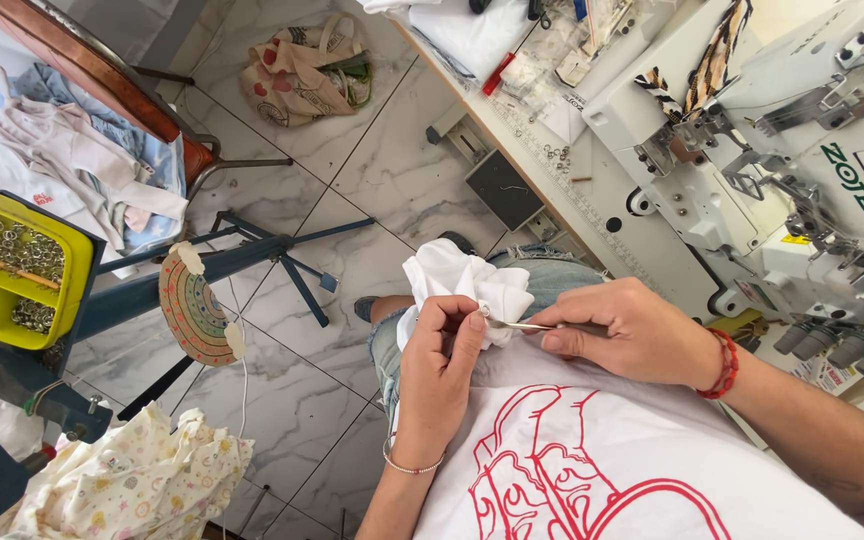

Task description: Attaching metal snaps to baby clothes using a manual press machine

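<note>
White cloth is bunching up in front of me, crumpled into soft folds and sitting over my lap, just above the denim on my knee. I am pinching a fold of it with my left hand, thumb and forefinger closing on a small round metal ring set in the fabric. My right hand is gripping a thin metal tool tightly, its tip reaching left to meet that ring right at my left fingertips. Both hands are closed on what they hold, working close together.

Far out to the left of the pinch, a yellow compartment tray is sitting on a blue stand, and I am seeing heaps of small metal rings filling its sections, with a thin stick lying across one. Beyond the cloth, up and away from my hands, a printed fabric bag is slumping on the tiled floor, something green showing at its mouth. To the right of my tool hand, a white sewing machine is standing on the worktable.
</note>
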